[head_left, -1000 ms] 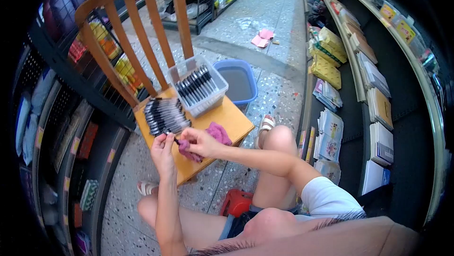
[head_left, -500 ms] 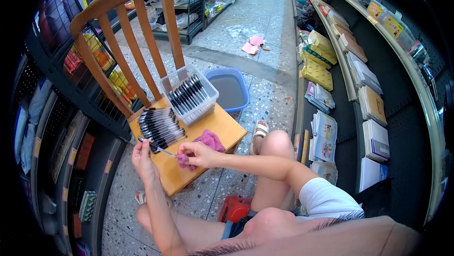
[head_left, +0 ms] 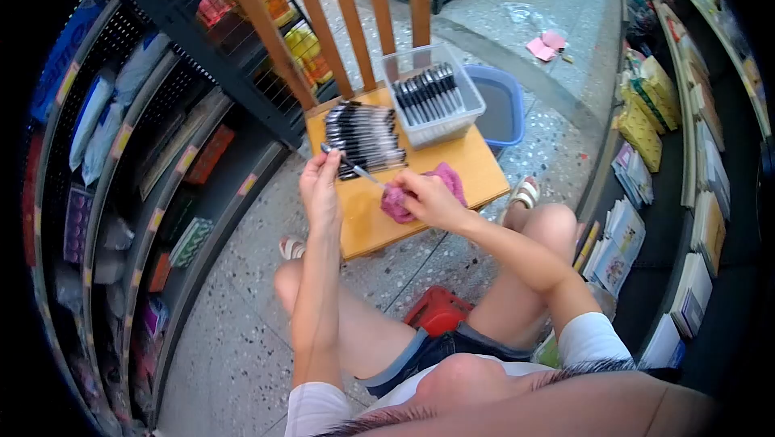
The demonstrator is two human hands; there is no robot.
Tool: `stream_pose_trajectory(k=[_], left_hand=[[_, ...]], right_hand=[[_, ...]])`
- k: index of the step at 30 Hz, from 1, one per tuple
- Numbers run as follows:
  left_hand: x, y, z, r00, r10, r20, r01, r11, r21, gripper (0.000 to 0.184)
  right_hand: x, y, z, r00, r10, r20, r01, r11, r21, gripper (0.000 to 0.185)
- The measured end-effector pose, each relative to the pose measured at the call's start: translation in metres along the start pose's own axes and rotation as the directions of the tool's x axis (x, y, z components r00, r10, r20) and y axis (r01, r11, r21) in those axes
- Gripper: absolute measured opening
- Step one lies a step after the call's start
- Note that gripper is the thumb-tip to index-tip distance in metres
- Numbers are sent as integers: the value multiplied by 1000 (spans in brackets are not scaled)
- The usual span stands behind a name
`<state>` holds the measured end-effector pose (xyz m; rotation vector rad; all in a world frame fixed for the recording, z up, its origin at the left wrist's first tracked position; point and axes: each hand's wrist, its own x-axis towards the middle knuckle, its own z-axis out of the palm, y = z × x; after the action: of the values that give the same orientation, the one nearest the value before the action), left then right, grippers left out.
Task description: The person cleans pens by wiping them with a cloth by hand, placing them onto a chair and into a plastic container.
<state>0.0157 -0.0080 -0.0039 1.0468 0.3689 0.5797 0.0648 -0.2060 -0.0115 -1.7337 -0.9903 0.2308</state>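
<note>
My left hand (head_left: 321,188) is closed on one end of a pen (head_left: 355,167), which slants down toward the right. The fingers of my right hand (head_left: 436,201) are closed on a purple cloth (head_left: 449,180), bunched up around the pen's other end. Both hands are over the wooden seat (head_left: 363,235) of a chair. Just beyond them lies a row of several black-and-clear pens (head_left: 375,137). Behind that, a clear plastic box (head_left: 440,132) holds several more pens standing on a slant.
A blue basin (head_left: 499,114) with greyish water stands beyond the seat. Under me is a red stool (head_left: 438,310). Shelves of packets (head_left: 101,138) line the left, shelves with notebooks (head_left: 693,296) the right. Pink paper (head_left: 546,45) lies on the floor.
My view has turned left and down, so the chair and hands appear further right. Both hands keep hold of the same pen and cloth.
</note>
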Motion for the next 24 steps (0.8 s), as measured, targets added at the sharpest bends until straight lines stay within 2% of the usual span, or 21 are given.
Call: stream_pose_trajectory(k=[3,4,7,8,11,14,17,21,22,24], left_hand=[[9,1,-7,995,64,-81,-68,996,-53,12],[12,5,-11,997,51,-63,-56,994,-96,13],[12,12,-15,995,45,-84,-50,997,-64,13],[14,9,-18,997,36,-67,-38,999,-35,13],[11,11,-7,998,7,-55,-11,998,-61,12],[13,5,-8,999,-40,17,40,999,-7,12],[9,8,5,989,-103,102,112,990,-87,12],[13,12,22,967,-188,174,203,976,-78,14],[15,12,28,961,-204,185,224,971,-89,15],[19,16,42,948,-240,208,266,958,-108,16]], right_hand=[[-2,0,-1,995,-85,-52,79,990,-117,15],[-2,-1,-2,991,-115,-67,103,982,-158,17],[-1,7,-6,987,-160,17,157,939,-306,21],[-3,7,-9,993,-85,79,109,911,-399,24],[-9,29,-11,988,-36,147,117,799,-589,31],[-4,23,-20,978,44,206,69,857,-511,37],[6,-7,-39,980,-59,188,123,930,-346,35],[16,-11,-54,995,19,102,-21,1000,11,30],[17,-15,-58,999,1,46,-2,1000,17,27],[18,-19,-62,997,79,18,-80,993,87,26]])
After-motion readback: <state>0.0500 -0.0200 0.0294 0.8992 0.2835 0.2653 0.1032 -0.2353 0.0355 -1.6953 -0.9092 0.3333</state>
